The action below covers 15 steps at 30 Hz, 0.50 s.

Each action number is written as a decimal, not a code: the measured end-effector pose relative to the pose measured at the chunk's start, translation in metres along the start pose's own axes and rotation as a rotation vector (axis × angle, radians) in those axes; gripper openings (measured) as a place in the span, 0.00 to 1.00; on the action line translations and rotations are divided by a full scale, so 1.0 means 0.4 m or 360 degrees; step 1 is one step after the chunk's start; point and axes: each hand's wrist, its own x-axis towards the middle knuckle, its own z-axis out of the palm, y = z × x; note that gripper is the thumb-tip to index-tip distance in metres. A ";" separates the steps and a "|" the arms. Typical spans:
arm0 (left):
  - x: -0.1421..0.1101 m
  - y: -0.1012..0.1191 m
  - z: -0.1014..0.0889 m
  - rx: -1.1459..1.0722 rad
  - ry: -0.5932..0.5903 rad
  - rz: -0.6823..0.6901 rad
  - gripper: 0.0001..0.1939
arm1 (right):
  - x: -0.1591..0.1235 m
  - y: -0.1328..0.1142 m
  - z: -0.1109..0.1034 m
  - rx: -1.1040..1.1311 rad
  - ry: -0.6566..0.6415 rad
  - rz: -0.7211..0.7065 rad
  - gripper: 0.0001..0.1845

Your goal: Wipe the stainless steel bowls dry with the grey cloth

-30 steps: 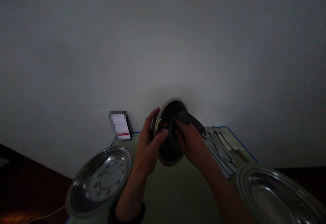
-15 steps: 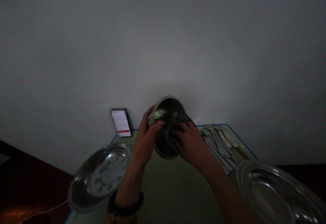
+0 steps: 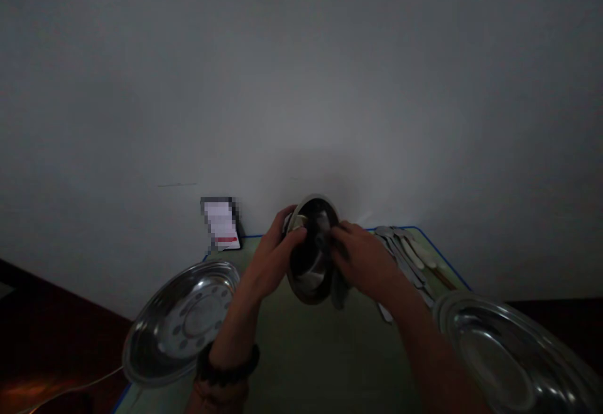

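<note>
The metal bowl [image 3: 308, 276] sits between the two hands, near the middle of the view, tipped so that its mouth faces the wearer. The left hand [image 3: 273, 257] is at its left side: the thumb lies over the rim toward the inside, the fingers wrap behind the outer wall, and this grip is closed around the bowl's edge. The right hand [image 3: 360, 257] is at the opposite rim, its fingers bent and gathered on a dark cloth [image 3: 339, 291] that hangs below them beside the bowl; that grip is pinched on the cloth, though blur hides exactly where the fingertips press. A dark bracelet [image 3: 230, 367] circles the left wrist. Below the hands lies the greenish top of the bench [image 3: 330, 357], edged in blue. A shiny basin [image 3: 155, 345] rests near the left forearm, and a shiny oval dish [image 3: 494, 364] lies to the right of the right forearm. Flatware [image 3: 409, 257] is spread behind the right forearm, partly covered by it. A phone [image 3: 223, 225] stands tilted at the back left, near the wall [image 3: 301, 87].
</note>
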 end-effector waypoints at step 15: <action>-0.002 0.002 -0.089 0.0583 -0.0172 -0.0195 0.10 | 0.026 0.062 -0.008 0.2153 0.0598 0.0886 0.12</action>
